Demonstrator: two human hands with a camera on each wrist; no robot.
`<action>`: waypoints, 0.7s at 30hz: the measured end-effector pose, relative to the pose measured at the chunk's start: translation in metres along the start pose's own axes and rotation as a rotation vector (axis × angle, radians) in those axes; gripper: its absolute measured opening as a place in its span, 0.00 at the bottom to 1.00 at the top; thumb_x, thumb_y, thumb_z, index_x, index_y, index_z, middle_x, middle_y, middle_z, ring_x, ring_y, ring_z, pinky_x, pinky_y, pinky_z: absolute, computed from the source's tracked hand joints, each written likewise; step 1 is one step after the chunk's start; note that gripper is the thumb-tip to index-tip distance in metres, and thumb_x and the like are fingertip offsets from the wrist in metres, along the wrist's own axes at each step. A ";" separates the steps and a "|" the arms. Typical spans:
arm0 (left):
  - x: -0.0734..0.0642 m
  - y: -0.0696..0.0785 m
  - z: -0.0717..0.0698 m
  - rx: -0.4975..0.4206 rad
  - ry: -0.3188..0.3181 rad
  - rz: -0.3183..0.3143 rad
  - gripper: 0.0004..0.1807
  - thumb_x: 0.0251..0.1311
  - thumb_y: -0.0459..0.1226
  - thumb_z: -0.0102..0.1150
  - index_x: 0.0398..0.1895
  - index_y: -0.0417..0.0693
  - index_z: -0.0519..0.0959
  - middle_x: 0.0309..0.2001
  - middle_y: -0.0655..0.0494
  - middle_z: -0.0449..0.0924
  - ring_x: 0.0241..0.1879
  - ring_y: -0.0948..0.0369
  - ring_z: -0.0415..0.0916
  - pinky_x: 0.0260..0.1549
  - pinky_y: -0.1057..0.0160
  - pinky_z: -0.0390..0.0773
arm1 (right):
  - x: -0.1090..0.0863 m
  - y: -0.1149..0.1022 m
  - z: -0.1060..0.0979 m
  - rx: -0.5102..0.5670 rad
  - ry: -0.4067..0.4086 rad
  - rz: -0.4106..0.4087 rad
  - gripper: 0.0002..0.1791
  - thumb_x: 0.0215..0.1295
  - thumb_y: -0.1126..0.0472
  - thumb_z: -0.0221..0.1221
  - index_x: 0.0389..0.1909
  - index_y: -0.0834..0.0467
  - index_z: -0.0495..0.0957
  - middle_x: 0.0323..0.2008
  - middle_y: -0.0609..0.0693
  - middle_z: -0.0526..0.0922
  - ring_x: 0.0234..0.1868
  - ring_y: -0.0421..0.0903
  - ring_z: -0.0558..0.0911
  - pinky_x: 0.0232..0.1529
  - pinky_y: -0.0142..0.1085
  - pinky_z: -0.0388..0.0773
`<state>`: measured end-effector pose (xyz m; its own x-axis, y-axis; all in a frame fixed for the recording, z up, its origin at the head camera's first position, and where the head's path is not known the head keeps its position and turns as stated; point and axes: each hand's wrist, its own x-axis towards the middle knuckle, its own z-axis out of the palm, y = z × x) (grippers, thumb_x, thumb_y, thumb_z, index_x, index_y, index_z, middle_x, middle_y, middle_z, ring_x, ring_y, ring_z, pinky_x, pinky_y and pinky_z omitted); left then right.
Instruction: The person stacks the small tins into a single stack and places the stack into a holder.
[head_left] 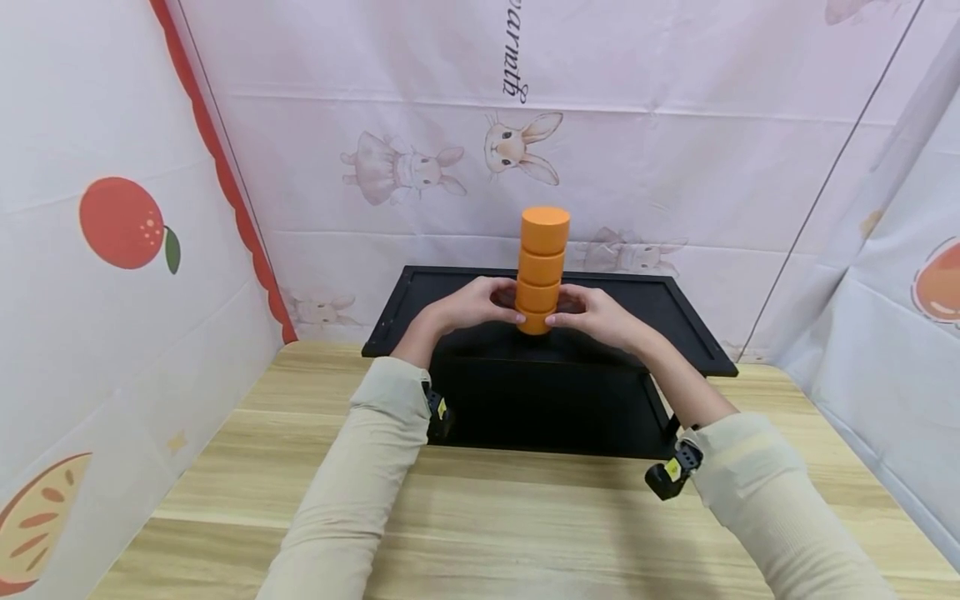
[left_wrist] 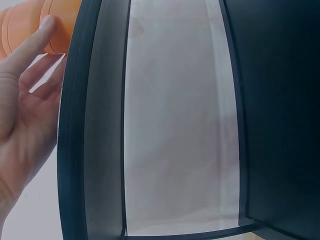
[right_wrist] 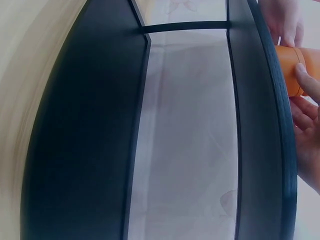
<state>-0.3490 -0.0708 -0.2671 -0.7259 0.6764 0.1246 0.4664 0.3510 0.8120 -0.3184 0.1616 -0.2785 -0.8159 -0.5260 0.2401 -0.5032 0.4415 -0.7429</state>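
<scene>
A tower of several orange cylinders [head_left: 543, 268], one on top of another, stands upright on the upper board of a black two-tier shelf [head_left: 637, 302]. My left hand [head_left: 476, 302] holds its lower part from the left, thumb on the near side and fingers curled behind. From the right, my right hand [head_left: 600, 317] grips the same low part in a mirrored way. In the left wrist view the thumb presses on the orange cylinders [left_wrist: 62, 25] near a seam. The right wrist view shows the orange cylinders [right_wrist: 289, 70] between both hands. The shelf's edge hides the tower's base in both wrist views.
Under the upper board lies the shelf's lower black board [head_left: 540, 408], on a light wooden table [head_left: 525, 517]. Behind the shelf hangs a pink cloth [head_left: 300, 167] printed with rabbits. White fruit-printed cloths [head_left: 90, 333] stand at both sides.
</scene>
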 end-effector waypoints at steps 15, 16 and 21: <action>0.007 -0.006 0.000 0.004 -0.002 -0.001 0.25 0.58 0.34 0.61 0.59 0.38 0.68 0.52 0.48 0.73 0.50 0.59 0.71 0.51 0.63 0.70 | 0.005 0.006 0.001 0.045 0.005 0.008 0.28 0.61 0.61 0.60 0.60 0.66 0.65 0.52 0.60 0.74 0.53 0.51 0.73 0.55 0.46 0.68; 0.007 -0.007 0.000 0.001 0.001 -0.001 0.25 0.57 0.34 0.61 0.58 0.38 0.68 0.52 0.48 0.74 0.50 0.58 0.71 0.51 0.62 0.70 | 0.005 0.006 0.001 0.046 0.005 0.007 0.28 0.61 0.61 0.60 0.60 0.66 0.65 0.52 0.60 0.74 0.53 0.51 0.73 0.55 0.46 0.68; 0.007 -0.010 0.000 -0.006 0.000 0.017 0.25 0.57 0.35 0.62 0.58 0.38 0.69 0.52 0.49 0.73 0.50 0.59 0.71 0.51 0.62 0.70 | 0.006 0.008 0.001 0.045 0.005 0.009 0.28 0.61 0.61 0.60 0.60 0.67 0.65 0.52 0.60 0.74 0.53 0.52 0.73 0.55 0.46 0.68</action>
<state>-0.3592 -0.0694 -0.2743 -0.7176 0.6825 0.1387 0.4762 0.3354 0.8129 -0.3270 0.1609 -0.2837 -0.8216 -0.5188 0.2363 -0.4828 0.4129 -0.7723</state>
